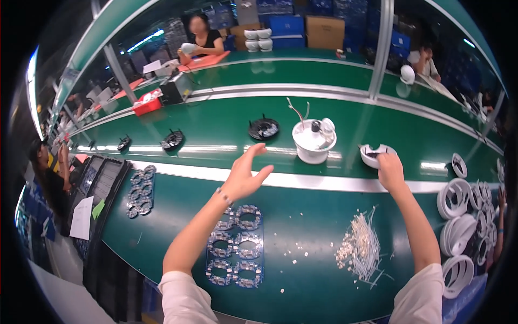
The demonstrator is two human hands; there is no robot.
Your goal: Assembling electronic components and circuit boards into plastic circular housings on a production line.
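My left hand point(246, 175) is open, thumb and fingers spread, with nothing between them. Just beyond its fingertips a black round part point(264, 128) with upright pegs lies on the green conveyor belt. At the right, my right hand point(391, 171) grips the near rim of a white bowl-shaped housing point(369, 159) with a dark part inside; its fingertips are partly hidden. Between my hands stands a white tub-shaped housing point(312, 153), holding a small white dome and a black piece, with wires sticking up. Below my left forearm lies a blue panel of ring-shaped circuit boards point(248, 245).
White cable pieces with small connectors point(361, 248) lie heaped on the green table point(307, 205). White rings point(458, 235) are stacked at the right edge. Another circuit-board panel point(141, 191) and black trays point(108, 178) are at left. More black parts point(172, 140) sit along the belt. Co-workers sit beyond.
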